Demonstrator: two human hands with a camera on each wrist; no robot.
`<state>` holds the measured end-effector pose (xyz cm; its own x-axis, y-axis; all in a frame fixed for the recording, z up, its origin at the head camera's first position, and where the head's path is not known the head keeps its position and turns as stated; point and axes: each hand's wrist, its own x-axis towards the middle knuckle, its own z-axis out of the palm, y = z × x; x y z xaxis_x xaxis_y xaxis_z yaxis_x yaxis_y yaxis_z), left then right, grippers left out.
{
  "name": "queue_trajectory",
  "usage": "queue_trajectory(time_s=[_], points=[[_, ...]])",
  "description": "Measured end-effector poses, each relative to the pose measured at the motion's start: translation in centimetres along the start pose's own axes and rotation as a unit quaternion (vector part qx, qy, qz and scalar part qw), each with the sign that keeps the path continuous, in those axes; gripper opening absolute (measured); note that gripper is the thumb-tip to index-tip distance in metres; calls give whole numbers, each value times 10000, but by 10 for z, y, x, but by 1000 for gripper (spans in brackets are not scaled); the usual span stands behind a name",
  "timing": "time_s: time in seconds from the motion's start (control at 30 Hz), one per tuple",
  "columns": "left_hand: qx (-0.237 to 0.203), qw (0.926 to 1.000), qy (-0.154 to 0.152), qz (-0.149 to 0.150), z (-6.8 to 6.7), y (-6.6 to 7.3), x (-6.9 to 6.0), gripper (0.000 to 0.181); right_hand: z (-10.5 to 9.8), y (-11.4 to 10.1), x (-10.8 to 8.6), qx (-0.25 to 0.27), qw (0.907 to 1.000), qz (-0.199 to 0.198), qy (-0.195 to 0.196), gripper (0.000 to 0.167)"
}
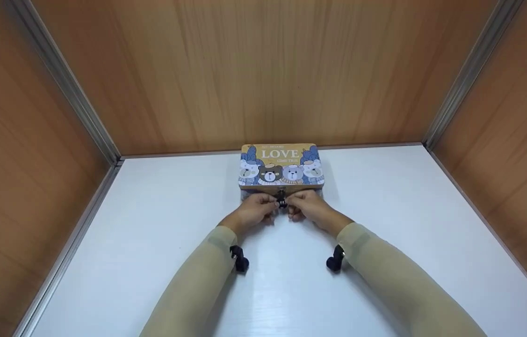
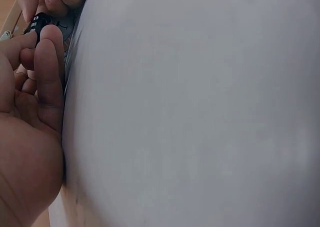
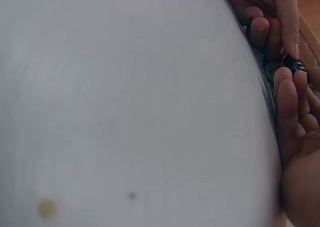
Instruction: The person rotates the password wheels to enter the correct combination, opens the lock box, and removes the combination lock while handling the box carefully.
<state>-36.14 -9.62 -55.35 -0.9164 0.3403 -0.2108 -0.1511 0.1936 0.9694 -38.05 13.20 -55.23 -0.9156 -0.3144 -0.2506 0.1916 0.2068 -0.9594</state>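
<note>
Head view: pinches a black lock [image 1: 282, 203] with left hand [image 1: 256, 208] from the left and right hand [image 1: 310, 206] from the right, at the near face of a bear-printed tin box [image 1: 282, 166], far on a white table [image 1: 165, 210]. Left wrist view: leaves number dials [image 2: 34, 23] exposed. Right wrist view: partly covers the lock with curled fingers [image 3: 287, 102].

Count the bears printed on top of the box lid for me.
4, in a row across the near half of the lid. From left: left white bear, brown bear, lilac bear, right white bear. Nothing covers the top, so none is hidden there.
</note>
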Motion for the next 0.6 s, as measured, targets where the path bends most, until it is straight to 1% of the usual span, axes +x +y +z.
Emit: queue_trajectory(time_s=[0.23, 0.43, 0.6], points=[[-19, 10000, -12, -72, 0, 2, -2, 21, -1, 2, 2, 87, 9999, -21, -76, 19], [-179, 9997, -112, -99, -2, 2, -2, 21, -1, 2, 1, 201, 9996, -28, -181, 21], [-202, 9997, -90, -95, -2, 2, -2, 22, -1, 0, -1, 242, 9995, -47, -204, 21]])
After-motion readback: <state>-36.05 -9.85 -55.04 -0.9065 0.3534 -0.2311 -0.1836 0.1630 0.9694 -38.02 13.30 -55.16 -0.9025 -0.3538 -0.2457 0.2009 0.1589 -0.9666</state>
